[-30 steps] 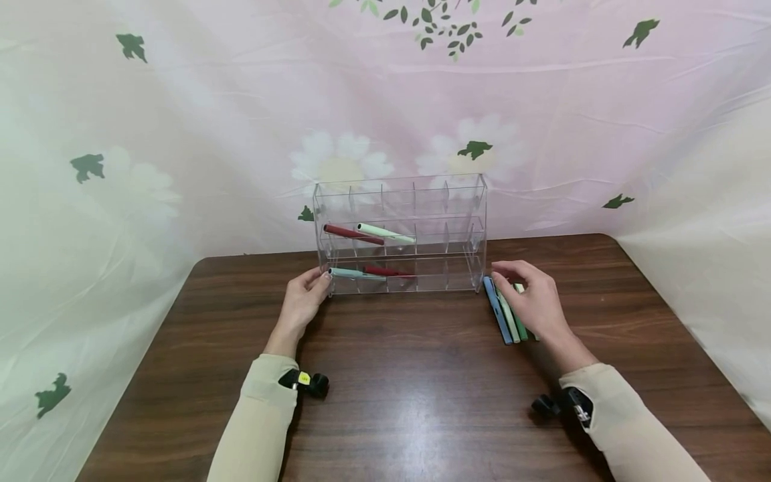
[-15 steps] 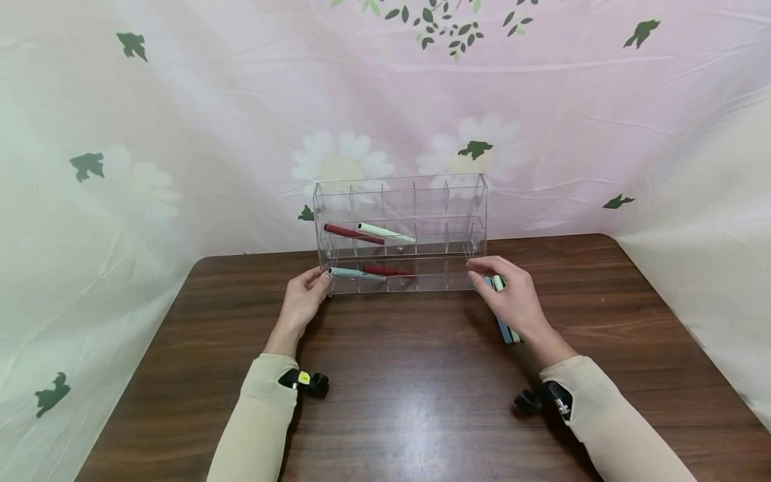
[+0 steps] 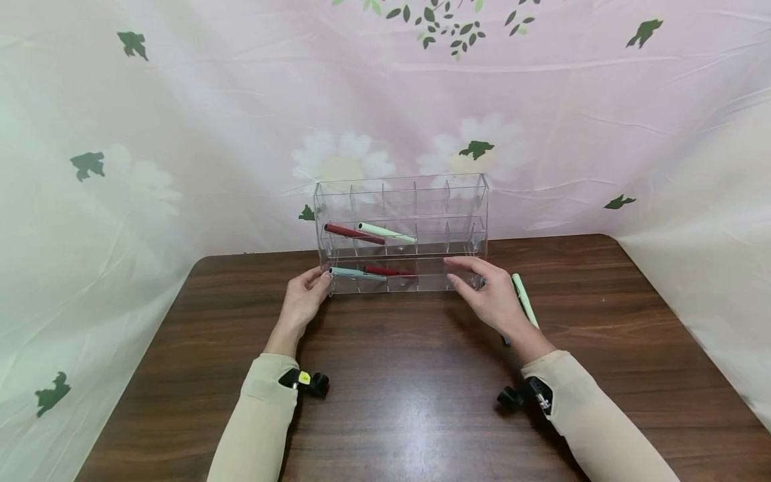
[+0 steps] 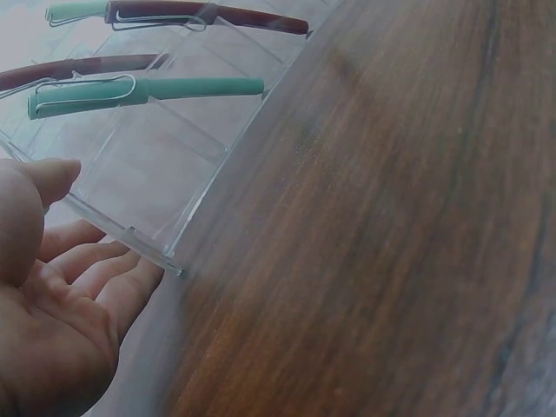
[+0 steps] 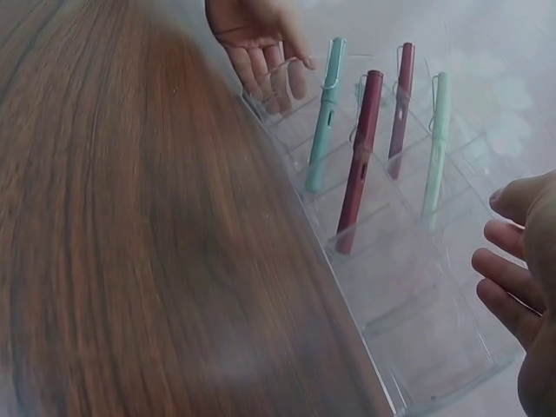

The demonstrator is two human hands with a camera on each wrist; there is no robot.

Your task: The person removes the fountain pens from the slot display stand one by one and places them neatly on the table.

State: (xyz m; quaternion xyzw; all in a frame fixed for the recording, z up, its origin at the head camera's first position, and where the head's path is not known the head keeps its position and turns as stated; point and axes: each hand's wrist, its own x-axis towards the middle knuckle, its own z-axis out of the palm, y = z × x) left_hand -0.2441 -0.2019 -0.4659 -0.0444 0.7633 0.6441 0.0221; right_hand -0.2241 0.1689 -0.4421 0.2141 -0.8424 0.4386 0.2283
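A clear acrylic pen rack (image 3: 432, 284) with tiered compartments stands at the back of the table. Its lower tier holds a teal pen (image 3: 349, 273) and a dark red pen (image 5: 358, 174); the tier above has another dark red pen (image 3: 354, 234) and a pale green pen (image 3: 387, 232). My left hand (image 3: 303, 299) holds the rack's left side wall between thumb and fingers. At the lower right front of the rack is my right hand (image 3: 492, 296), fingers loosely bent and thumb apart, with nothing between them. A light green pen (image 3: 525, 300) lies beyond that hand, which hides the pens beside it.
The brown wooden table (image 3: 385, 375) spreads out in front of the rack. Behind it hangs a pale floral cloth (image 3: 253, 134), close to the rack's back. Each wrist wears a small black camera, the right one (image 3: 512, 399) low over the table.
My right hand has moved left, from over the pens beside the rack to the front of its lower right compartments. My left hand has stayed at the rack's left side.
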